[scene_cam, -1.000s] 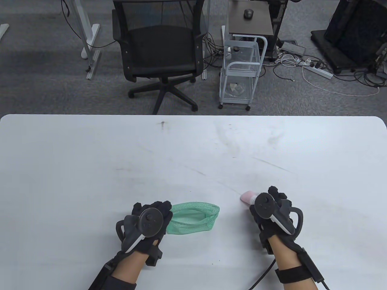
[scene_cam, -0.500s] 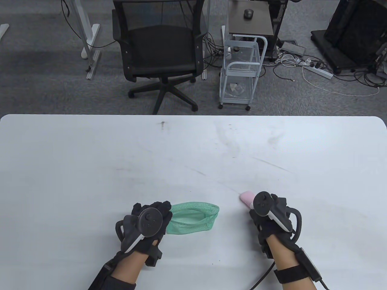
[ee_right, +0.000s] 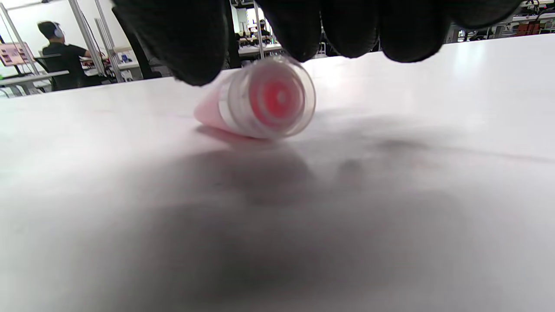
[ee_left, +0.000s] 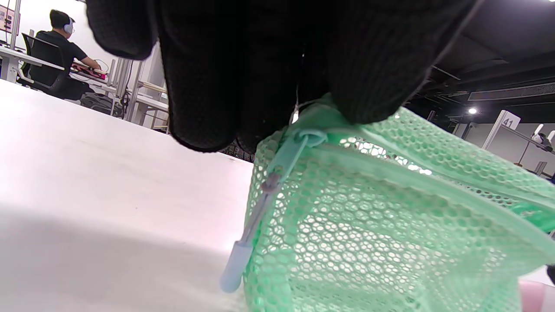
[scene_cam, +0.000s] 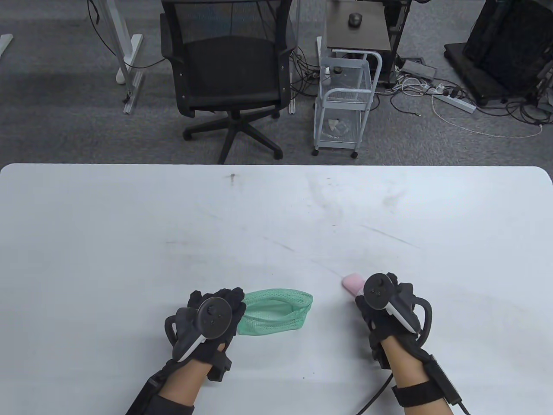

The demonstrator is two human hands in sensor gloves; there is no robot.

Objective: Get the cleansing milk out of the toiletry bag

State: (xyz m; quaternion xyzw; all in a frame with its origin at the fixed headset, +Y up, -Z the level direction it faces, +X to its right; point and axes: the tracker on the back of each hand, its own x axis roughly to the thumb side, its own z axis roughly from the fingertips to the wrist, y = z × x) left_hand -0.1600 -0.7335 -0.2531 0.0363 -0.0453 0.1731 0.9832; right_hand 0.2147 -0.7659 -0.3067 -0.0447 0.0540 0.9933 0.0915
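Note:
The green mesh toiletry bag (scene_cam: 276, 311) lies open on the white table (scene_cam: 276, 207), its mouth facing right. My left hand (scene_cam: 233, 302) grips the bag's left end, beside the zipper pull (ee_left: 260, 203). The mesh (ee_left: 368, 225) fills the left wrist view. The pink cleansing milk tube (scene_cam: 352, 283) lies on its side on the table, to the right of the bag and outside it. My right hand (scene_cam: 362, 295) is over its cap end. In the right wrist view the thumb and fingertips (ee_right: 299, 30) touch the tube (ee_right: 264, 97) at the clear cap.
Bare table stretches beyond and to both sides of the hands. Behind the table's far edge stand a black office chair (scene_cam: 229, 73) and a white wire cart (scene_cam: 345, 103) on the floor.
My right hand has turned a little and shifted slightly left with the tube, which now rests on the table. My left hand and the bag have not moved.

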